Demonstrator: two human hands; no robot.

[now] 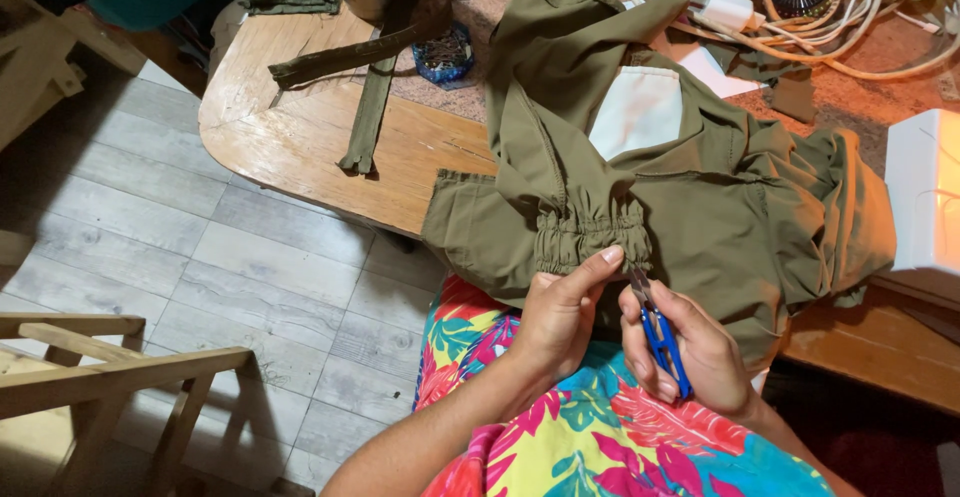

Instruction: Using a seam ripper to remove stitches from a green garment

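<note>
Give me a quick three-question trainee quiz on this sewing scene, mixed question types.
1. True or false: the right hand holds blue-handled thread snips.
2. Which part of the olive garment do the left hand fingers pinch? A) gathered elastic band B) white pocket lining C) loose strip on the table
3. Fill in: the garment lies on a ____ table.

Key: 1 true; 2 A; 3 wooden.

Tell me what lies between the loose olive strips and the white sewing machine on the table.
In the head view, the olive garment with its white pocket lining fills the stretch between the strips and the sewing machine; the left hand pinches its gathered edge.
</note>
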